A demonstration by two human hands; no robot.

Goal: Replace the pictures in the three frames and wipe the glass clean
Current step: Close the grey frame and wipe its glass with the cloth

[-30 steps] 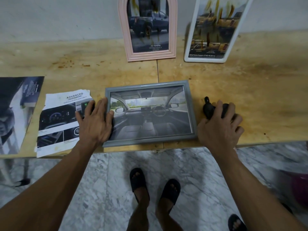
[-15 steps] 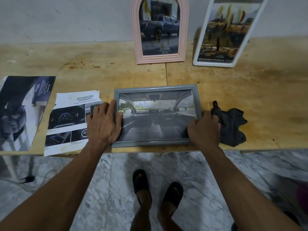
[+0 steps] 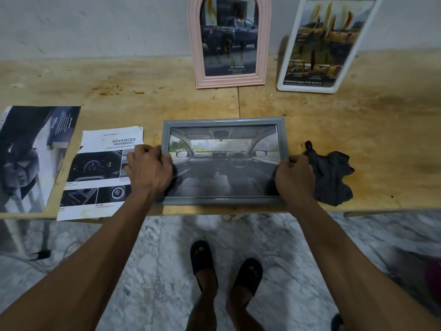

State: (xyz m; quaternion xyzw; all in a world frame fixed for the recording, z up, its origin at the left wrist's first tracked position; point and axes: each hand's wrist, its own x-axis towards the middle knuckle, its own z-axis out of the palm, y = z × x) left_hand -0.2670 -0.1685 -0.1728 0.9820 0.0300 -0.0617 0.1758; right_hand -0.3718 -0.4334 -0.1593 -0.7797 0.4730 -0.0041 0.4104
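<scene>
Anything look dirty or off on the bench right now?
Yes: yellowish streaks run down the glass of the pink arched frame and the white frame against the wall. The brochure page has a torn top edge and overhangs the bench.

Matt grey frame (image 3: 223, 121) with glossy glass; worn, stained wooden table (image 3: 119, 101); crumpled dark cloth (image 3: 331, 175); glossy paper prints (image 3: 100, 173).

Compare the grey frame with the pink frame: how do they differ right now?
The grey frame lies flat near the table's front edge; the pink frame stands upright against the wall. Grey is rectangular, pink arch-topped. Both hands, left and right, grip the grey frame's sides; nothing touches the pink one. Pink's glass shows yellowish streaks; grey's looks free of them. Both hold car pictures.
</scene>
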